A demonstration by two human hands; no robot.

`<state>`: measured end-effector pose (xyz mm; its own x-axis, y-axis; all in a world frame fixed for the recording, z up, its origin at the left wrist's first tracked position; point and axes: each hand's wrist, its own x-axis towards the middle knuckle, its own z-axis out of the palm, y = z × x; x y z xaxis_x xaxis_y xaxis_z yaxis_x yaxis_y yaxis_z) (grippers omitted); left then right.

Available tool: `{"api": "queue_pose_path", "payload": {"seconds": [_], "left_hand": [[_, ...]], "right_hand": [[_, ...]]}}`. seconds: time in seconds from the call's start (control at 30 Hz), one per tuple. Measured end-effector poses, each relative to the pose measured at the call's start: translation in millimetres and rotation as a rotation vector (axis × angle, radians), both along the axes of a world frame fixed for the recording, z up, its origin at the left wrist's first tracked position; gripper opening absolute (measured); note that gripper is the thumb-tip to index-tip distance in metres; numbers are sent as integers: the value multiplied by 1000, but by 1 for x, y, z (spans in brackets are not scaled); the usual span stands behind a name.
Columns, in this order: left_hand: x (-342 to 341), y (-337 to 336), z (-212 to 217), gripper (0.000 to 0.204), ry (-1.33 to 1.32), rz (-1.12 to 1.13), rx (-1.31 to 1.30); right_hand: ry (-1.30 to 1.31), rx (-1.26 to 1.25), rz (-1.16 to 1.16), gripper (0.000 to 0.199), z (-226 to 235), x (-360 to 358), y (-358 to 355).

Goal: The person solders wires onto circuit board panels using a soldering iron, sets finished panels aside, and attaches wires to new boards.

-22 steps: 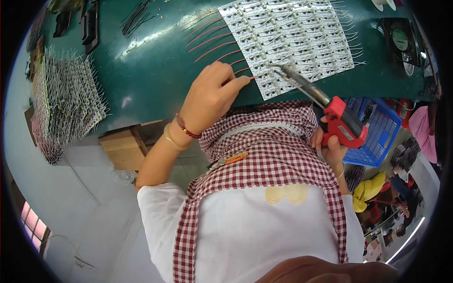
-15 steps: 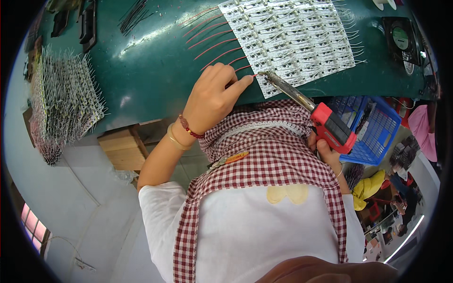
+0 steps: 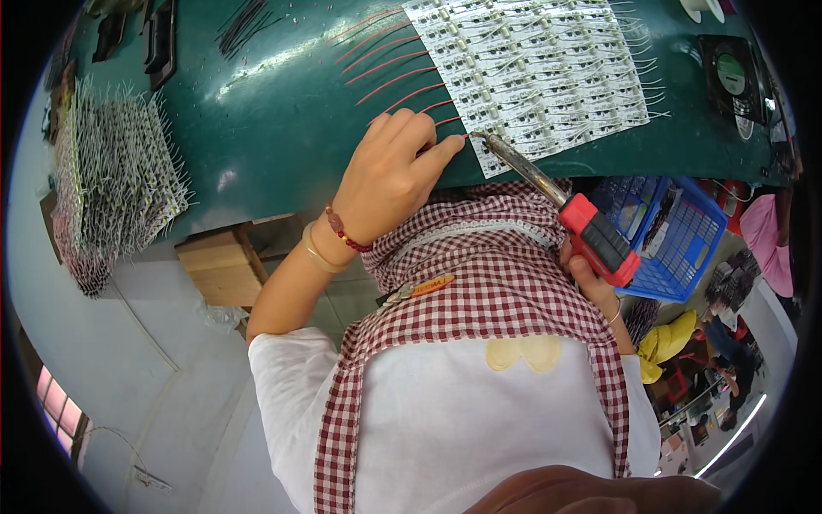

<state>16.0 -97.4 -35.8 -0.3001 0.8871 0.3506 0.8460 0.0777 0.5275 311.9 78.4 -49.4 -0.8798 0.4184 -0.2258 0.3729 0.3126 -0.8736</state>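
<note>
A sheet of white circuit boards (image 3: 535, 73) lies on the green table, with red wires fanning out from its left edge. My left hand (image 3: 387, 176) is at the sheet's near left corner, thumb and fingers pinched on a short red wire (image 3: 466, 136). In my right hand (image 3: 591, 283) is a soldering iron (image 3: 599, 238) with a red and black handle; most of the fingers are hidden behind it. Its metal tip points up and left, at the board edge beside the pinched wire. Whether the tip touches the wire is too small to tell.
A thick stack of wired boards (image 3: 120, 180) hangs over the table's left end. Dark loose wires (image 3: 244, 27) and black trays (image 3: 159, 47) lie at the far left. A black square fan-like device (image 3: 729, 79) stands right, above a blue basket (image 3: 681, 248).
The soldering iron's handle has swung slightly left and toward me, its tip staying near the same spot. My left hand keeps its pinch. The whole view has shifted a little.
</note>
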Motion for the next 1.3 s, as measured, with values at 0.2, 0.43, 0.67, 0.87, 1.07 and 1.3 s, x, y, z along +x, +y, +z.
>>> {"api": "queue_pose_path", "payload": {"seconds": [0.2, 0.43, 0.67, 0.87, 1.07, 1.3], "left_hand": [[-2, 0, 1, 31, 14, -10, -17], [-3, 1, 1, 32, 42, -20, -28], [-4, 3, 4, 33, 51, -32, -16], [-3, 3, 6, 32, 78, -32, -43], [-2, 3, 8, 26, 199, 7, -97], [8, 5, 15, 18, 296, 68, -110]], "right_hand": [[41, 224, 55, 18, 2, 3, 1], [102, 271, 90, 17, 19, -29, 0], [186, 247, 94, 22, 16, -22, 1], [141, 232, 81, 20, 15, -21, 1], [78, 272, 8, 20, -2, 5, -1], [59, -135, -73, 17, 16, -1, 2]]}}
